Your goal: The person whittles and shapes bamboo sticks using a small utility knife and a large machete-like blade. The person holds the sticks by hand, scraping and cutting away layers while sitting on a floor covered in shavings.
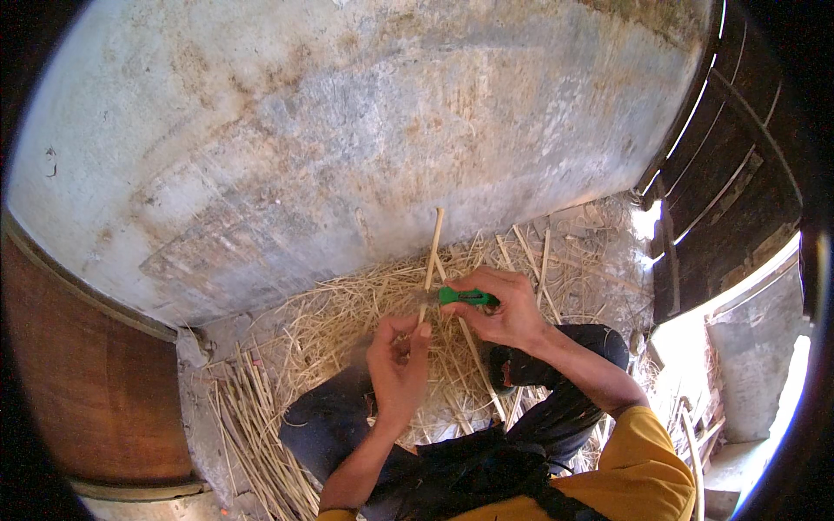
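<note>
My left hand point(400, 369) is closed, thumb and fingers pinching a slim pale bamboo-like stick point(436, 239) that rises away from me toward the wall. In my right hand point(511, 308) is a green-handled utility knife point(463, 297), gripped just to the right of the stick. The knife's front end points left at the stick, a little above my left fingertips. Its blade is too blurred to make out, so whether it touches the stick I cannot tell. Curly pale shavings point(326, 308) lie on the ground beneath both hands.
A stained grey wall point(373, 139) rises close in front. Beside my bent left leg point(326, 421) lies a pile of long thin sticks point(252, 425). A brown wooden panel point(104, 373) stands at left, dark boards point(730, 217) at right. More loose sticks point(545, 260) lie beyond my right hand.
</note>
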Tool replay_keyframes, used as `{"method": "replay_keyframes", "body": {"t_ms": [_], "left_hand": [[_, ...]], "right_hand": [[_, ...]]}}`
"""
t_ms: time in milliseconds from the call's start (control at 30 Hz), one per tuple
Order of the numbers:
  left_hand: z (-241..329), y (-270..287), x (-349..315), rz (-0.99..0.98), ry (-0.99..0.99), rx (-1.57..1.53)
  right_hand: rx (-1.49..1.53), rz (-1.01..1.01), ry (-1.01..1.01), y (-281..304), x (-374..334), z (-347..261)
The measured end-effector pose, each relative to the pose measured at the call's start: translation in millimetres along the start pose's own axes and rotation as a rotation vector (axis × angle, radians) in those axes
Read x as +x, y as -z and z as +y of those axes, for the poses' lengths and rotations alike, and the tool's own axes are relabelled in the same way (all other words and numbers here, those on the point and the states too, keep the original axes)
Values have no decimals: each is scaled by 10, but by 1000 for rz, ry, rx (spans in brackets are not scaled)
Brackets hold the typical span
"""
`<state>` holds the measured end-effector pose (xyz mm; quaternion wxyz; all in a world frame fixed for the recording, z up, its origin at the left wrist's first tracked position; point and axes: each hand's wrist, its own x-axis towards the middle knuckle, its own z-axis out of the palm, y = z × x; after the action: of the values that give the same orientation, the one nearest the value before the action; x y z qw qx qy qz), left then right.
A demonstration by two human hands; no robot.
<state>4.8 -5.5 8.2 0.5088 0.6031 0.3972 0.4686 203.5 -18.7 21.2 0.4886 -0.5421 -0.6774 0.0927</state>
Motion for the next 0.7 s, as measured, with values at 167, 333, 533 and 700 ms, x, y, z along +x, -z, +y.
{"method": "replay_keyframes", "body": {"t_ms": [167,333,533,700], "left_hand": [[38,18,-6,10,15,71],[25,47,-15,5,70,79],[56,22,-35,22,39,43],[105,-11,-301,-202,-58,171]], "right_hand": [[-21,10,18,-7,26,57],[-21,13,16,-6,87,39],[-60,84,-40,78,153,112],[-67,433,-274,767,547,654]]}}
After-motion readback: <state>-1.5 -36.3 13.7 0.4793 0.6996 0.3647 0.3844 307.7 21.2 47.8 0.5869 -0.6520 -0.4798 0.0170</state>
